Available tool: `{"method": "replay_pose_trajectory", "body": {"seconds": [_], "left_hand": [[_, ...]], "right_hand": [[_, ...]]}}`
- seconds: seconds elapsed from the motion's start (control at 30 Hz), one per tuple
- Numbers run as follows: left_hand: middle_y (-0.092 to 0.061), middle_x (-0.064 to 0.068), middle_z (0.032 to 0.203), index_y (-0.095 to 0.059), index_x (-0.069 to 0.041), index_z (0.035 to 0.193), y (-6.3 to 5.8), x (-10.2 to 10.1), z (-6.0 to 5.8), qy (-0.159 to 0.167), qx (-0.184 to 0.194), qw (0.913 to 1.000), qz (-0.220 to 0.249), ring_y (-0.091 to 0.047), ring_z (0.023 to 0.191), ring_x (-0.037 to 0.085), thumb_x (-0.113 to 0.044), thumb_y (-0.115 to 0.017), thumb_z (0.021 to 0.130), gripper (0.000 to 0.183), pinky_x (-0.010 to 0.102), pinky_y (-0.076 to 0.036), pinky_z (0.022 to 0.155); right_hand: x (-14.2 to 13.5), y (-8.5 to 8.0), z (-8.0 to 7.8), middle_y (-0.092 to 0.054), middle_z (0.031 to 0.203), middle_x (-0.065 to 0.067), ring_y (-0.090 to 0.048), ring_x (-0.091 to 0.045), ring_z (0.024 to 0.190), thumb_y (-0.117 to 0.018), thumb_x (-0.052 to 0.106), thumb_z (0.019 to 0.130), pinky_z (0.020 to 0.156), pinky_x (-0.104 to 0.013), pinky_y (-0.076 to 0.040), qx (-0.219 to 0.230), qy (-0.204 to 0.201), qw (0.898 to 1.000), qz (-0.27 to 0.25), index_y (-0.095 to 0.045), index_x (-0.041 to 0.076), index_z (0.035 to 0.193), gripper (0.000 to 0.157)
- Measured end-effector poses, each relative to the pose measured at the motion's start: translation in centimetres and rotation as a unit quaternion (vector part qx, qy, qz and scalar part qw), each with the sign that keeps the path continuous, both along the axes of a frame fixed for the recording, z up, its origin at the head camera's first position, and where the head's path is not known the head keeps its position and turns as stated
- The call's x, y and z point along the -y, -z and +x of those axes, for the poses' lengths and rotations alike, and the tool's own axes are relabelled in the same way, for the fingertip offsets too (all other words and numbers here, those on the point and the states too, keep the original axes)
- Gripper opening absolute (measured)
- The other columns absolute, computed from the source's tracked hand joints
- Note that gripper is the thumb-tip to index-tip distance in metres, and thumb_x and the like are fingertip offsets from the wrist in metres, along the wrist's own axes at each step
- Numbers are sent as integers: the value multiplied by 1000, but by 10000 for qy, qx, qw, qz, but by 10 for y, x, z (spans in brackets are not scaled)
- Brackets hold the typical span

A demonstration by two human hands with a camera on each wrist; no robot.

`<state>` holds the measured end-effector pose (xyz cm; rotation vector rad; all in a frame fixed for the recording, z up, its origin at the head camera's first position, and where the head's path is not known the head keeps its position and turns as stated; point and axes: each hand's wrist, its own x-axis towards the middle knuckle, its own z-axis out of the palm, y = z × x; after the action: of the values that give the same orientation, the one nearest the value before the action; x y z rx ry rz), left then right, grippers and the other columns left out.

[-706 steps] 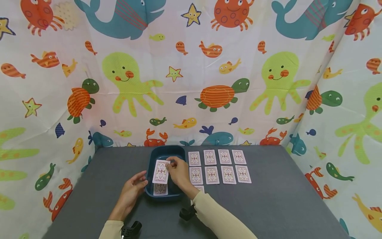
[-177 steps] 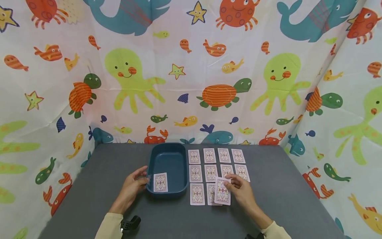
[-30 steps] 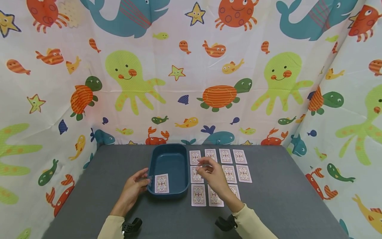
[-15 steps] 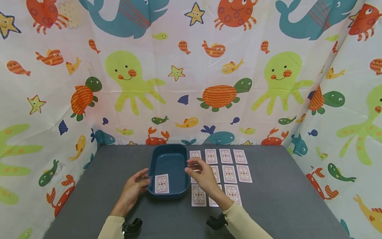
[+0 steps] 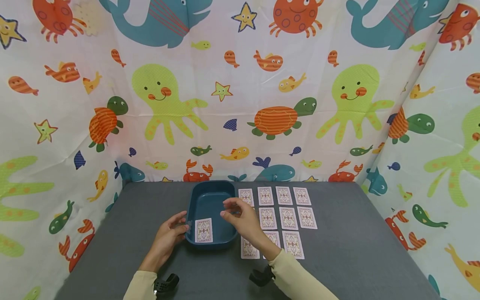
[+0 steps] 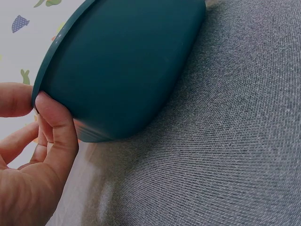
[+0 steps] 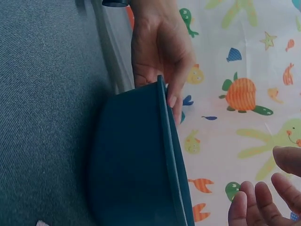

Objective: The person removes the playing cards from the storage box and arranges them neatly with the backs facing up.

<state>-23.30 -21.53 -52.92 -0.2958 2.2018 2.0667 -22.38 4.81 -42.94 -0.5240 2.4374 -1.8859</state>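
Note:
A dark blue plastic tub (image 5: 208, 203) stands on the grey table, with a patterned playing card (image 5: 203, 230) face down in its near left corner; whether more lie under it I cannot tell. My left hand (image 5: 165, 239) pinches the tub's left rim between thumb and fingers, as the left wrist view shows on the tub wall (image 6: 122, 70). Over the tub's right side hovers my right hand (image 5: 245, 221), its fingers loosely bent with nothing between them. Right of the tub, face-down playing cards (image 5: 288, 218) lie in rows; my right hand and forearm cover some.
The back row ends with a card (image 5: 302, 196) at the far right, and the front row with another card (image 5: 293, 244). A white curtain (image 5: 232, 137) printed with sea animals hangs behind and beside the grey table (image 5: 348, 250).
Since 5.9 s ago the card my right hand held has been laid third in the front row. Within the last second that hand moved left, from above the cards to above the tub.

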Motion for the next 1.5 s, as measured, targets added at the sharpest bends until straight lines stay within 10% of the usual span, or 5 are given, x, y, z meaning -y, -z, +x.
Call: {"method": "replay_pose_trajectory", "body": {"seconds": [0.37, 1.5], "left_hand": [[-43, 14, 135, -45, -14, 146, -1, 0, -1, 30, 4, 10000, 82, -54, 104, 21, -7, -59, 94, 54, 31, -48, 81], [-43, 13, 139, -44, -17, 146, -1, -1, 2, 69, 20, 10000, -53, -51, 111, 24, -12, -60, 95, 54, 32, -48, 85]], "right_hand": [[19, 38, -27, -64, 122, -5, -60, -27, 116, -71, 23, 90, 92, -34, -52, -12, -162, 9996, 238, -63, 16, 121, 33], [60, 68, -63, -63, 125, -11, -62, -22, 101, -80, 22, 82, 79, -37, -54, 788, -292, 9784, 1888, -63, 14, 126, 49]]}}
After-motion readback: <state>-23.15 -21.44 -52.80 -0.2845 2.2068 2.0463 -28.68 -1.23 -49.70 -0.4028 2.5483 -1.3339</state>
